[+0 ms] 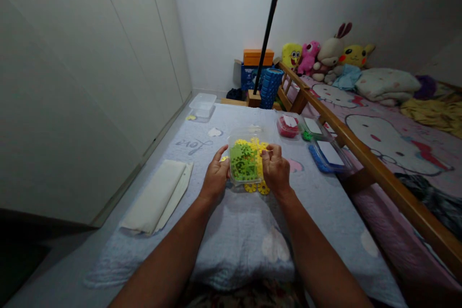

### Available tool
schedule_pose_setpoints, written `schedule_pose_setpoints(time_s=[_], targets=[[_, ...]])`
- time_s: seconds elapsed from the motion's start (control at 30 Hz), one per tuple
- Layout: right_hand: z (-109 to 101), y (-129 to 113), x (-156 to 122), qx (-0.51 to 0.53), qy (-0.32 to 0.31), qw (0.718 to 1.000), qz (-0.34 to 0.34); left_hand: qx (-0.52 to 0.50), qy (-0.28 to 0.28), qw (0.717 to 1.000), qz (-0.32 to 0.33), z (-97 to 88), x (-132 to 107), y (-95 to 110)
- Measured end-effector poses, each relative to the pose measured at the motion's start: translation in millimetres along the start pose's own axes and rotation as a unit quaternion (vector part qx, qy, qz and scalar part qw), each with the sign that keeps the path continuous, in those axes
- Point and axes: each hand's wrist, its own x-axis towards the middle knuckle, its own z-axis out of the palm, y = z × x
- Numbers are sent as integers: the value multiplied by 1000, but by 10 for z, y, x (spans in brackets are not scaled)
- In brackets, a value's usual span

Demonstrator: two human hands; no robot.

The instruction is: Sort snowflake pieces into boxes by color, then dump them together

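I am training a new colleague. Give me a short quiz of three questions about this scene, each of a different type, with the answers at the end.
1. True or false: the left hand and the right hand both hold the clear box.
2. Which colours are the pieces inside that box? A) red and blue B) green and yellow C) black and white
3. Fill the gap: the folded white cloth lies on the person's ____ side.

Key: 1 true; 2 B; 3 left.
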Motion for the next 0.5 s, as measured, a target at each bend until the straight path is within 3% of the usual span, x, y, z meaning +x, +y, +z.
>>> schedule_pose_setpoints(time_s=[0.23,0.4,0.5], targets=[[30,-13,-17,108,54,993,11,66,39,997,12,-17,33,94],[-1,49,63,239,86,961,111,77,63,995,-7,-28,42,95],[-47,233,154,247,105,951,156,92,56,994,-11,-47,31,89]])
